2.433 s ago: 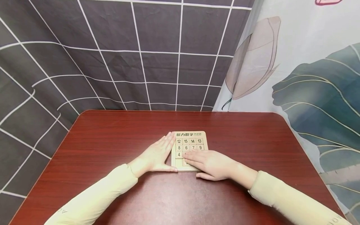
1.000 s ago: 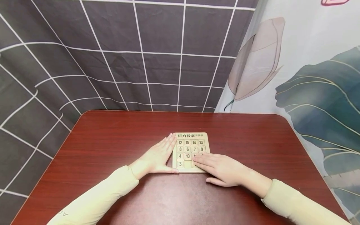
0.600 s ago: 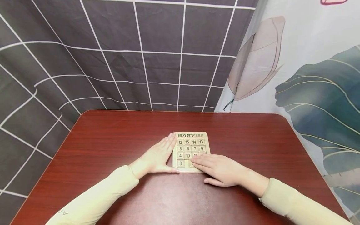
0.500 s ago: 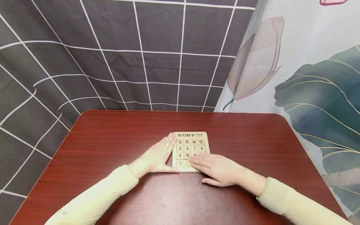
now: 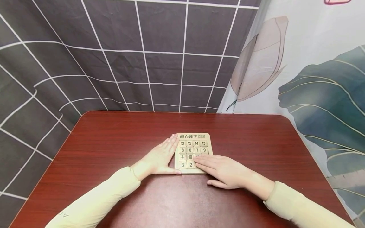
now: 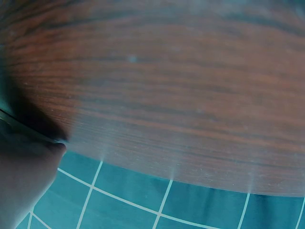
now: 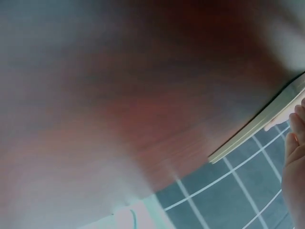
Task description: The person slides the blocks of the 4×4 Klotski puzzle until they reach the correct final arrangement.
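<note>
A wooden number sliding puzzle (image 5: pixel 190 136) lies flat on the table in the head view, with numbered square tiles in rows. My left hand (image 5: pixel 161 158) rests along its left edge, fingers straight and thumb at the lower left corner. My right hand (image 5: pixel 223 171) lies over the lower right of the board, its straight fingertips touching tiles there and covering some of them. The 3 tile (image 5: pixel 182 165) and the 2 tile (image 5: pixel 190 164) sit side by side in the bottom row. The right wrist view catches the puzzle's edge (image 7: pixel 257 124) and part of the right hand (image 7: pixel 295 162).
The red-brown wooden table (image 5: pixel 128 133) extends around the puzzle. A dark curtain with a white grid (image 5: pixel 159 69) hangs behind it, and a pale curtain with leaf prints (image 5: pixel 313 95) hangs at the right.
The 2 tile has slid left beside the 3 tile in the bottom row. My right hand moved left with it, then slightly back right. The left hand stays in place.
</note>
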Demonstrator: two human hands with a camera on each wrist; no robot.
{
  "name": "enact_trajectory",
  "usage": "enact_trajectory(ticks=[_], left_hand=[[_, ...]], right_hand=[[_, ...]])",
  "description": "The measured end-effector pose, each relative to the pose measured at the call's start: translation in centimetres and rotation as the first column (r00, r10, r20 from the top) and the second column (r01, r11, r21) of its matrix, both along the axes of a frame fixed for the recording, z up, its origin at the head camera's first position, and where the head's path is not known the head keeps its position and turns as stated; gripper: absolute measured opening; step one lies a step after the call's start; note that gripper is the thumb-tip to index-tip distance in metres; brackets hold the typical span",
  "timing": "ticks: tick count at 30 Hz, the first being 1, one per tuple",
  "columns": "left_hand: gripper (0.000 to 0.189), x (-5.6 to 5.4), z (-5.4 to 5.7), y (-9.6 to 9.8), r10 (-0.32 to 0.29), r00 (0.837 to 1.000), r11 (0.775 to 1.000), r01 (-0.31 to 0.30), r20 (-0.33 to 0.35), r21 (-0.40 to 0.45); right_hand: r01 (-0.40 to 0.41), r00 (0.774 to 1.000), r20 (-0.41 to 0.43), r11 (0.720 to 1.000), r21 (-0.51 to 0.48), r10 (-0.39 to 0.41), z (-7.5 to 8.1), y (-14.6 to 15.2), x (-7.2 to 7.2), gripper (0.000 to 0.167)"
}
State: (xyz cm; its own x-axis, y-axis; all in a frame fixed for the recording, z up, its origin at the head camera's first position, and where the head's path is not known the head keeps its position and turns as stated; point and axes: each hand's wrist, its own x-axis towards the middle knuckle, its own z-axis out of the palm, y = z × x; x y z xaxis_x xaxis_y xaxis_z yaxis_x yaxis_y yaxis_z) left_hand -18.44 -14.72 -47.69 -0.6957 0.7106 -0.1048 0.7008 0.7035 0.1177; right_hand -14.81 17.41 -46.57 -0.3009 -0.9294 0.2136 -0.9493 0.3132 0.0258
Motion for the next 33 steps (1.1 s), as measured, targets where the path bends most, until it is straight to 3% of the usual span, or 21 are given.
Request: enact_trajectory(ticks=[12, 25, 33], left_hand=[[0.127, -0.1, 0.0, -0.2, -0.005, 1.000, 1.000, 0.005, 0.001, 0.005], [0.128, -0.1, -0.1, -0.1, 0.015, 1.000, 1.000, -0.015, 0.023, -0.017], [0.127, 0.0, 0.0, 0.0, 0.004, 1.000, 1.000, -0.004, 0.013, 0.013]], right_hand=[[0.041, 0.999, -0.023, 0.999, -0.032, -0.041, -0.7, 3.1, 1.4, 0.065], [-0.001, 1.000, -0.020, 1.000, -0.031, 0.000, -0.8, 1.8, 0.9, 0.065], [-0.010, 1.000, -0.007, 1.000, 0.002, 0.010, -0.6, 0.7, 0.8, 0.068]])
